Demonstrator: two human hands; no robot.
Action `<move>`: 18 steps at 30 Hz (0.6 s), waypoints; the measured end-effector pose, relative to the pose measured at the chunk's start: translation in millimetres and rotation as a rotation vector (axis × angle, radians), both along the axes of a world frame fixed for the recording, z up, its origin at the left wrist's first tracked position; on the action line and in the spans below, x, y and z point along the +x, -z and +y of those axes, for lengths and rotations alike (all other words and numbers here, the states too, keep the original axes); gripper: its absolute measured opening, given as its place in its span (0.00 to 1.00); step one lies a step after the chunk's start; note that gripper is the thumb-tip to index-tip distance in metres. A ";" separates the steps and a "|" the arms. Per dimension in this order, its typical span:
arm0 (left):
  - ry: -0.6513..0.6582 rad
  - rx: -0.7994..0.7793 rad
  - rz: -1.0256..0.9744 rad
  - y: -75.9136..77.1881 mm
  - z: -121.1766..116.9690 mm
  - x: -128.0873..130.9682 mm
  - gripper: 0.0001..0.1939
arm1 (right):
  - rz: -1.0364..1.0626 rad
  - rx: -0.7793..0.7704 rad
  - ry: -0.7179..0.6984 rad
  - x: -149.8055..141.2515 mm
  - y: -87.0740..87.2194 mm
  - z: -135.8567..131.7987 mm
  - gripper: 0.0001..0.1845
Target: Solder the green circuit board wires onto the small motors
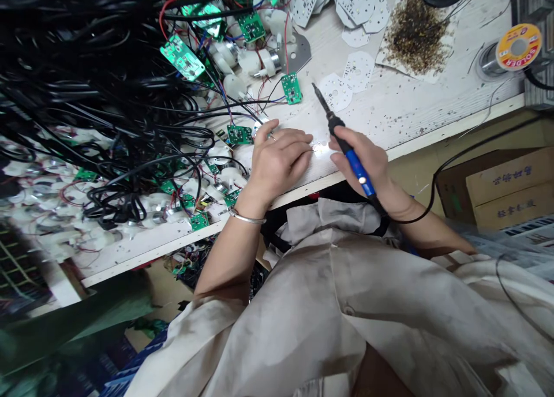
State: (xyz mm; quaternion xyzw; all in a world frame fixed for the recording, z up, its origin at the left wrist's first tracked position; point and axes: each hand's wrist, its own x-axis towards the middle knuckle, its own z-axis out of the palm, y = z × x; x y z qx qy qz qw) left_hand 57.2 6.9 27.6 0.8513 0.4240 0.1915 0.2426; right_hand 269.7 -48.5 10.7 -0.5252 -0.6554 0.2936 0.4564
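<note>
My right hand (367,157) is wrapped round the blue handle of a soldering iron (358,169), a light glowing on it. The iron's metal tip points up and away, above the bench near two white circuit boards (335,92). My left hand (283,157) rests at the bench's near edge with bent fingers pressed together. Whatever its fingertips hold is hidden, beside a bright patch on the bench. Close to that hand lie a green circuit board (240,134) with wires and another green board (291,88).
Tangled black cables (108,85) and white motors (259,61) crowd the left. At the right are a solder spool (517,48) and a pad with dark crumbs (415,36). More white boards (361,4) lie at the back. The iron's cord (450,160) trails right, above cardboard boxes (511,183).
</note>
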 end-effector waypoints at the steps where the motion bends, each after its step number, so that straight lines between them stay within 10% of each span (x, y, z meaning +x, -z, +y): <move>1: -0.024 -0.013 -0.007 -1.4 -1.1 1.1 0.08 | -0.088 0.031 -0.043 0.4 2.3 1.1 0.21; 18: -0.280 0.112 -0.139 11.3 -11.0 18.2 0.07 | -0.282 0.176 -0.133 7.3 6.5 5.5 0.19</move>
